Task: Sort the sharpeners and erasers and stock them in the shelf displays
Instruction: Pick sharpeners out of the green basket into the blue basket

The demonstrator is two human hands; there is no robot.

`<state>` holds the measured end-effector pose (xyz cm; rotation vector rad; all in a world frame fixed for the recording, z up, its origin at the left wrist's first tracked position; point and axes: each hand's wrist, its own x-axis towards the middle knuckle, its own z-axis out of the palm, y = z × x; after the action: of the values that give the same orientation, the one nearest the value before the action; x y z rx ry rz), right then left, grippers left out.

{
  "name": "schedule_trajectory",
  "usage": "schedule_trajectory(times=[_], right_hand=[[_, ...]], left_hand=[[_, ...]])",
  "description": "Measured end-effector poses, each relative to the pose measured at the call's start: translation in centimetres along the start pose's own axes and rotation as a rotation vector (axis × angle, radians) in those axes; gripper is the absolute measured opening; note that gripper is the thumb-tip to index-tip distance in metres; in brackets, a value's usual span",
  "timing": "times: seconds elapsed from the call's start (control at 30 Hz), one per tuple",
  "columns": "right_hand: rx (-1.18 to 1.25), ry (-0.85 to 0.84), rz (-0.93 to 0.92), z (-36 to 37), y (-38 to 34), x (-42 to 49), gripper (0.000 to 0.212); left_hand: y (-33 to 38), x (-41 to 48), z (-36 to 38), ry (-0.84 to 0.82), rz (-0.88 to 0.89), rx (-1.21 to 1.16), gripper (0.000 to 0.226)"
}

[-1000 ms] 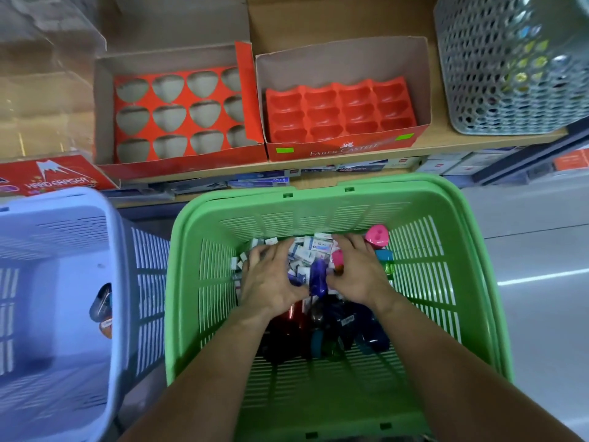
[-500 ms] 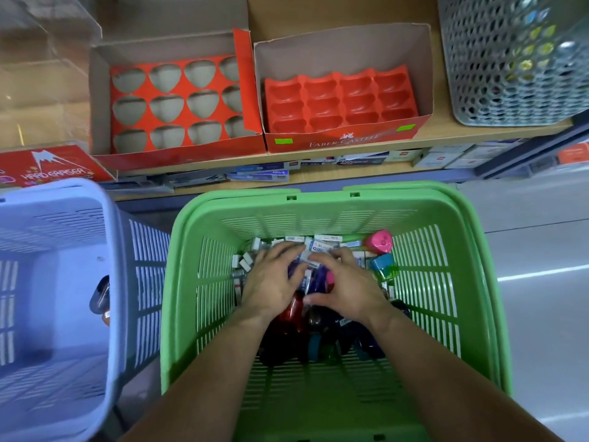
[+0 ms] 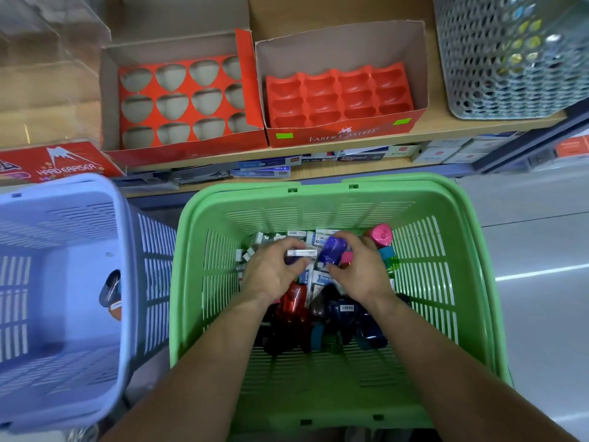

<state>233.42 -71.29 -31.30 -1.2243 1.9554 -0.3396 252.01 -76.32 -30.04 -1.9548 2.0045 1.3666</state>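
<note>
Both hands are down in the green basket, over a mixed heap of white boxed erasers and coloured sharpeners. My right hand pinches a purple sharpener between thumb and fingers. My left hand grips a small white boxed eraser. A pink sharpener lies at the basket's far right. On the shelf stand two red display boxes: one with triangular cut-outs and one with moulded pockets, neither holding anything.
A lilac basket stands at the left with one dark sharpener in it. A grey perforated bin sits at the shelf's right end. A clear box and a red eraser carton are at the left. Grey floor lies to the right.
My right hand has lifted the purple sharpener out of the heap. My left hand has closed on a white eraser box. The view has tilted slightly.
</note>
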Motion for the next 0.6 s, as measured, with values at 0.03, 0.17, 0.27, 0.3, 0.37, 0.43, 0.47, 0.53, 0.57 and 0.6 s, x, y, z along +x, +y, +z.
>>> schedule_trajectory(times=[0.03, 0.17, 0.27, 0.3, 0.37, 0.43, 0.47, 0.53, 0.57, 0.6], right_hand=[[-0.05, 0.005, 0.006, 0.0, -0.1, -0.1, 0.06], [-0.184, -0.066, 0.036, 0.3, -0.3, 0.1, 0.069], [-0.25, -0.15, -0.034, 0.3, -1.0, 0.6, 0.071], [-0.283, -0.152, -0.057, 0.3, -1.4, 0.6, 0.069], [-0.327, -0.12, -0.058, -0.1, -2.1, 0.4, 0.061], [-0.325, -0.088, -0.019, -0.8, -2.8, -0.1, 0.044], [-0.288, -0.085, -0.007, -1.4, -3.2, -0.6, 0.037], [-0.123, -0.098, 0.001, -3.1, -4.4, -2.0, 0.03], [-0.023, -0.097, 0.003, -3.9, -5.1, -2.9, 0.027], [0.073, -0.072, -0.003, -4.7, -6.0, -3.9, 0.024]], left_hand=[[0.4, -0.2, -0.4, -0.006, -0.035, -0.049, 0.035], [1.6, -1.2, -1.7, 0.019, -0.101, -0.136, 0.064], [2.9, -2.1, -2.7, 0.049, -0.102, -0.176, 0.061], [3.6, -2.5, -3.1, 0.058, -0.08, -0.18, 0.055], [4.9, -3.3, -3.9, 0.069, -0.014, -0.179, 0.043], [6.2, -4.3, -5.1, 0.059, 0.039, -0.186, 0.031], [6.6, -4.9, -5.9, 0.041, 0.061, -0.178, 0.025], [7.2, -6.6, -7.7, 0.0, 0.111, -0.149, 0.017], [7.2, -7.5, -8.9, -0.012, 0.135, -0.136, 0.014], [7.1, -8.6, -10.2, -0.018, 0.157, -0.126, 0.012]])
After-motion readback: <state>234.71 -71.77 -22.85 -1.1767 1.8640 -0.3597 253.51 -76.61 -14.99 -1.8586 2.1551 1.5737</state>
